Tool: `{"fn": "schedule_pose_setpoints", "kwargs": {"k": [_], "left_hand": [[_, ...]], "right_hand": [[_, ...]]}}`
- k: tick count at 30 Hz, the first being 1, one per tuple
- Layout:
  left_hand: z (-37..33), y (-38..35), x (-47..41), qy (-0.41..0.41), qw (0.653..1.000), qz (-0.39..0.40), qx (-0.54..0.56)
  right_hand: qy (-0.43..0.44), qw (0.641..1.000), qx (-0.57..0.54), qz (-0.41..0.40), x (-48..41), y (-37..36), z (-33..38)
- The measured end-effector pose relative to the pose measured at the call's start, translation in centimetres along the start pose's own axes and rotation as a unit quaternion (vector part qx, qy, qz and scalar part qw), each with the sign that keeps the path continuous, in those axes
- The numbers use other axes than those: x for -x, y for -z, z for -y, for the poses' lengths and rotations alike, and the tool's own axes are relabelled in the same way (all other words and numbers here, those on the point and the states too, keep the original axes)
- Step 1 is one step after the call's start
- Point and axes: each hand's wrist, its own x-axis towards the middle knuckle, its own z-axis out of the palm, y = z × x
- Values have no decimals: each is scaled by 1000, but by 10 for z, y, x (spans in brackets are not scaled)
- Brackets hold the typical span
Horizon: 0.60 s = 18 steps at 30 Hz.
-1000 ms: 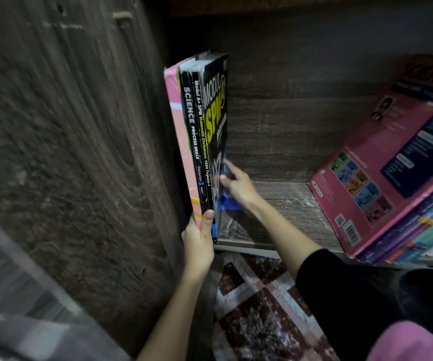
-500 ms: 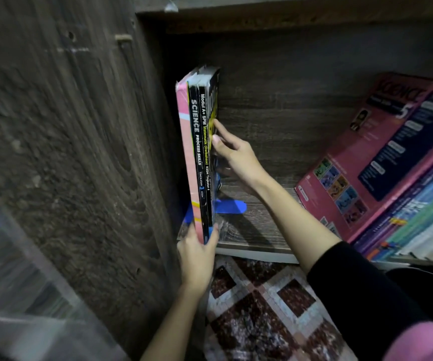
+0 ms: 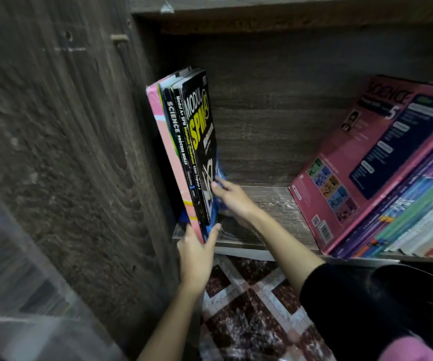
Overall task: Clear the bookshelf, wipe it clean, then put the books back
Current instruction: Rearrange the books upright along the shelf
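- Dark wood-grain boards close in one compartment of the bookshelf [image 3: 275, 121], with a patterned tile floor [image 3: 249, 308] below its front edge.
- Step in hand, by my reading: books are going back. A small group of upright books [image 3: 189, 152] stands at the far left of the shelf board [image 3: 270, 201], close beside the side panel [image 3: 80, 152]; I cannot tell whether they touch it.
- The left hand [image 3: 197, 250] pinches the group's bottom front corner, thumb on one side and fingers on the other.
- The right hand [image 3: 232, 201] reaches to the foot of the black outer cover, where a blue piece [image 3: 220, 174] shows. Blur hides whether its fingers press flat or grip.
- The blue piece is possibly a bookend, too smeared to be sure.
- What the compartment holds: the upright group at left, bare board in the middle, and at right a pink Science book [image 3: 366, 162] leaning over a slanted row of books [image 3: 418, 220].
- The next move calls for squaring the group against the panel and bracing it so it cannot topple — then filling the gap.
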Motion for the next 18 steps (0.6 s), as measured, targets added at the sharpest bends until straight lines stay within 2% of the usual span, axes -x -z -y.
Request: {"fn": "schedule_pose_setpoints", "kwargs": {"k": [2, 13, 18], "left_hand": [[5, 2, -2, -5, 1000, 13, 12], [12, 3, -5, 16, 999, 35, 16], [13, 9, -6, 30, 997, 58, 49]], "right_hand": [[-39, 999, -6, 1, 2, 0, -16], [-68, 997, 19, 14, -9, 2, -19], [-35, 991, 126, -25, 4, 7, -23]]}}
